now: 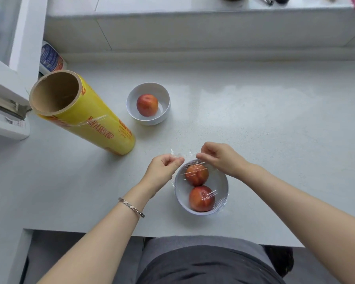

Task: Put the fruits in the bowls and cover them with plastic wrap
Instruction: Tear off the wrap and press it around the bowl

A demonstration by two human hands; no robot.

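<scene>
Both hands, the left hand (166, 165) and right hand (219, 157), are pinching the far edge of the plastic wrap (195, 168) lying over the near bowl (179, 191) with two fruits (201, 198). Film's probably flimsy and clingy, so gripping the edges looks smartest. The far bowl (131, 99) is sitting uncovered.

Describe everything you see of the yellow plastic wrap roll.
The yellow roll of plastic wrap is a tube with red print, wound on a hollow brown cardboard core. It seems to stand on end on the white counter, left of the one-fruit bowl. A loose clear flap hangs from its side.
</scene>
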